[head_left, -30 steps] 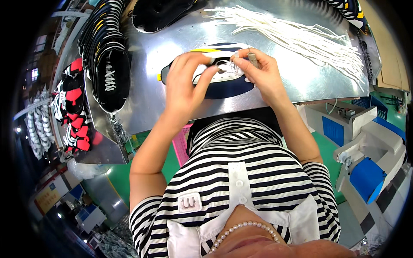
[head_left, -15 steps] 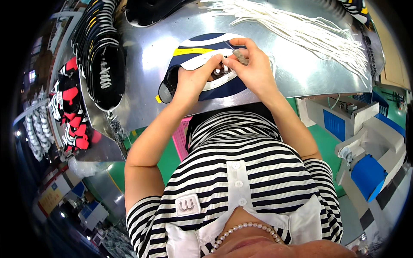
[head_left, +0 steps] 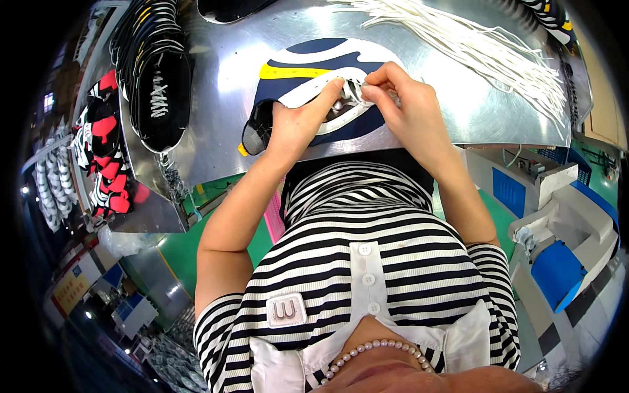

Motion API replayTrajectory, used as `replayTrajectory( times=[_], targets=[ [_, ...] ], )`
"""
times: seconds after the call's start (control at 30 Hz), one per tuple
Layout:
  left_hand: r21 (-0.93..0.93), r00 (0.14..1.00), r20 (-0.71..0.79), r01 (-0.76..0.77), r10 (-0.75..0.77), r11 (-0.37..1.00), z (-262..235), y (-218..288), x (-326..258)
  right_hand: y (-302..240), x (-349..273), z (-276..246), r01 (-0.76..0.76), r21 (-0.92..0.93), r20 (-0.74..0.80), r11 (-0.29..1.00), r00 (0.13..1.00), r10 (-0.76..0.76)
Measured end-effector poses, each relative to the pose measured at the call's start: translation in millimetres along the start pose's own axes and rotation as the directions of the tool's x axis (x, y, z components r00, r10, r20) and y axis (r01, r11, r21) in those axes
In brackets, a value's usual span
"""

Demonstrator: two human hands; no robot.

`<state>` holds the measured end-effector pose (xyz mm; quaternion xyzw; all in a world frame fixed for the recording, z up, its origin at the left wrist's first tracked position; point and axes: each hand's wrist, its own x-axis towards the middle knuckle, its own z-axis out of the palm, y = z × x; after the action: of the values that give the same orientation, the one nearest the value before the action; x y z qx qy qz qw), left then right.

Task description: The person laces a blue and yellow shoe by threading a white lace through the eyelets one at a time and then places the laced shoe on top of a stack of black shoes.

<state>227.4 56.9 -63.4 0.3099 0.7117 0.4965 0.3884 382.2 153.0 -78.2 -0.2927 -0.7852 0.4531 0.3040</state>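
So the surface (head_left: pixel 426 118) is a shiny sheet-metal top filling the upper part of the frame, edges bending with the lens. Dead center near its front edge lies a navy shoe upper (head_left: pixel 308 92) with white and yellow stripes. Upper right there's a loose bundle of white laces (head_left: pixel 485 46) fanned out across it. Upper left, a stack of black shoe uppers (head_left: pixel 157 85) sits along the side edge.

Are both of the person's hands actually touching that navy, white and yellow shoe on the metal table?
Touching. The head view shows the left hand pressed on the shoe, its fingers on the white lace panel, and the right hand pinching that same panel, no gap.
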Motion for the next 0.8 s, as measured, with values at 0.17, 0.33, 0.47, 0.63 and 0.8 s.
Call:
replayTrajectory(
  times=[0.17,0.33,0.47,0.63,0.8],
  targets=[
    [0.020,0.995,0.066,-0.082,0.081,0.996,-2,-3,0,0,6,-2,-0.034,-0.017,0.080,0.999,0.996,0.035],
    [0.008,0.959,0.116,-0.262,0.259,0.965,-5,-12,-7,-5,14,-2,0.047,-0.089,0.146,0.995,0.989,-0.033],
    [0.021,0.947,0.170,-0.279,0.272,0.960,-6,-15,-14,-8,15,4,-0.092,0.018,0.250,0.996,0.964,0.084],
    [-0.029,0.961,0.190,-0.197,0.199,0.980,-1,-10,-13,-10,23,12,-0.090,-0.179,0.311,0.980,0.939,0.143],
    [0.011,0.935,0.299,0.195,-0.189,0.981,-20,-1,3,-27,40,-26,-0.123,-0.394,0.410,0.911,0.864,0.294]
  ],
)
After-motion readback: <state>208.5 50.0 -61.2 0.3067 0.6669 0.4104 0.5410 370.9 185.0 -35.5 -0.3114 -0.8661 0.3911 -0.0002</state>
